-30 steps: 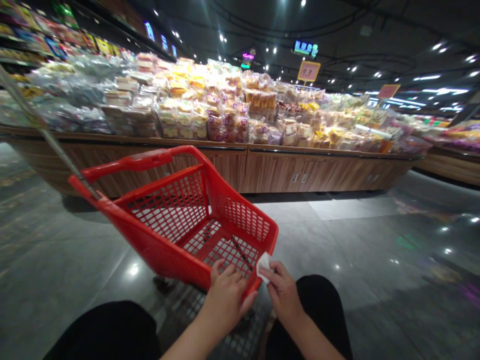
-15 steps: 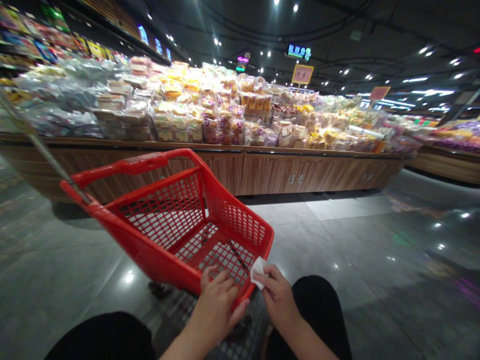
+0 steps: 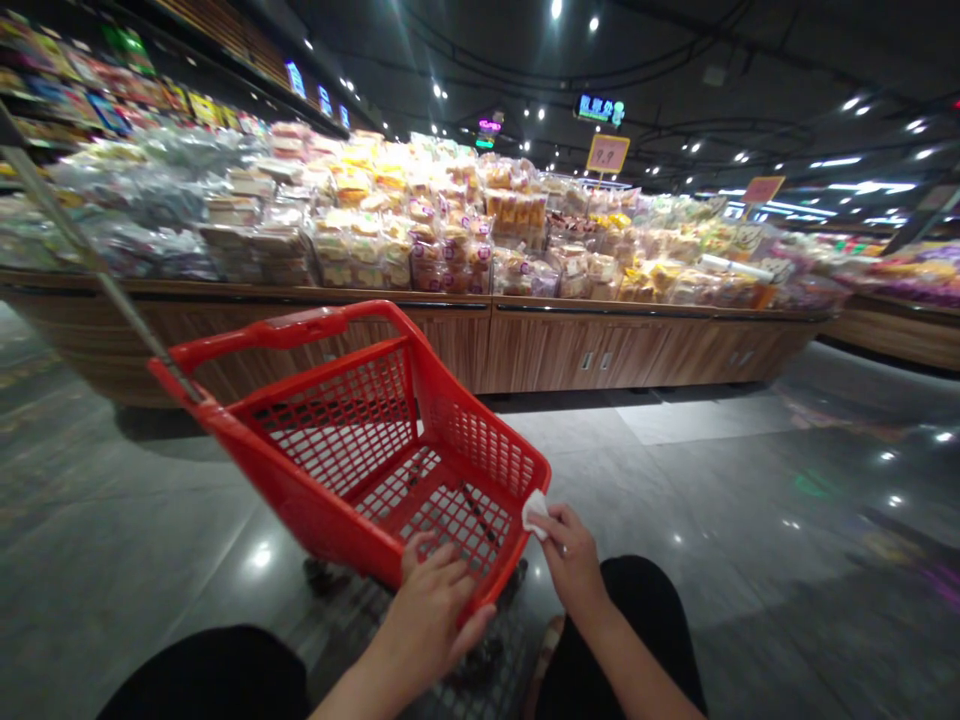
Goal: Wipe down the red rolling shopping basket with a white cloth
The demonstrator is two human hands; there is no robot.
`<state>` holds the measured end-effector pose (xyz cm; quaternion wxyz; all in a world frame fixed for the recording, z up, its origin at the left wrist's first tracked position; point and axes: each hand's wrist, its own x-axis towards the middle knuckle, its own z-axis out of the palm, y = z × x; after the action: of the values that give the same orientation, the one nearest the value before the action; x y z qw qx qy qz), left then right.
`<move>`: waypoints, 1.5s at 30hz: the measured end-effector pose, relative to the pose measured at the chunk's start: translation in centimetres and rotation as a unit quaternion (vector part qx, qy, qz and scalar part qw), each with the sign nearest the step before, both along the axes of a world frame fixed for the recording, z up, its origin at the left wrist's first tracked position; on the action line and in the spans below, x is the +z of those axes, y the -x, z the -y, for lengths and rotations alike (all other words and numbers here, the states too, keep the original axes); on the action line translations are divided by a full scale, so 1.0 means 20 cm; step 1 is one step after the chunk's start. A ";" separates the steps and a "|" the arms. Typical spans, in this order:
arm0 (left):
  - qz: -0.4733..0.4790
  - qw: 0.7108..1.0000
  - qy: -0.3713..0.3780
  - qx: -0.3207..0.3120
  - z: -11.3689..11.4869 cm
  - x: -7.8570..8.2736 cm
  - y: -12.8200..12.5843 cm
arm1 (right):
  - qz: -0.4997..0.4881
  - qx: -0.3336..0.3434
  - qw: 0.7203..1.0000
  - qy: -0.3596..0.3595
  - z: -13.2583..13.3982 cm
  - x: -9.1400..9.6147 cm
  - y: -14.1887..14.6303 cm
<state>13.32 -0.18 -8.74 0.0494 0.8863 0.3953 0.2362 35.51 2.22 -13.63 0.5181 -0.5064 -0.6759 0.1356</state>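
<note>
Tightly, the right hand [image 3: 574,560] pinches one white tissue [image 3: 534,513] between thumb and fingers, right against the near corner of one red shopping basket [image 3: 300,510]. Just left of it, the left hand [image 3: 431,620] curls over the basket's near rim, so it is the hand on the basket. The basket's long axis runs forward and left, away from both hands. One metal pull pole [image 3: 75,230] rises from its far left corner towards the left edge of the view. Straight ahead, well beyond the basket, stands one long wooden display counter [image 3: 600,350], heaped with bagged bread [image 3: 420,220], below two price signs [image 3: 607,153].
</note>
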 end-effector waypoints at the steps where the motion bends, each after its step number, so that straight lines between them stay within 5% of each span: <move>1: -0.003 1.000 0.004 -0.002 -0.01 0.00 0.00 | -0.001 -0.014 1.000 -0.003 -0.02 0.00 -0.01; 5: -0.014 1.000 0.016 -0.007 -0.03 0.00 0.02 | 0.000 -0.052 0.999 -0.013 -0.07 0.01 -0.02; 11: -0.021 0.999 0.015 -0.020 -0.06 0.02 0.05 | 0.026 0.022 0.999 -0.001 -0.01 0.00 0.04; 17: -0.035 0.998 0.028 -0.035 -0.10 0.05 0.09 | -0.003 -0.065 0.998 -0.022 -0.10 0.00 -0.03; 24: -0.024 0.998 0.027 -0.049 -0.12 0.04 0.13 | -0.002 0.024 1.000 0.002 0.01 -0.01 0.10; 31: -0.022 0.997 0.028 -0.064 -0.13 0.06 0.16 | -0.006 -0.071 0.997 -0.028 -0.13 -0.01 -0.03; 38: -0.038 0.995 0.055 -0.073 -0.13 0.07 0.21 | 0.014 0.035 0.999 0.006 0.02 0.00 0.11; 45: -0.044 0.995 0.062 -0.066 -0.14 0.11 0.28 | 0.002 -0.062 0.998 -0.018 -0.13 0.01 0.01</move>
<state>7.78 2.59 -6.48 0.1022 0.9151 0.3521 0.1677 35.32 4.83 -13.34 0.5329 -0.5381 -0.6468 0.0901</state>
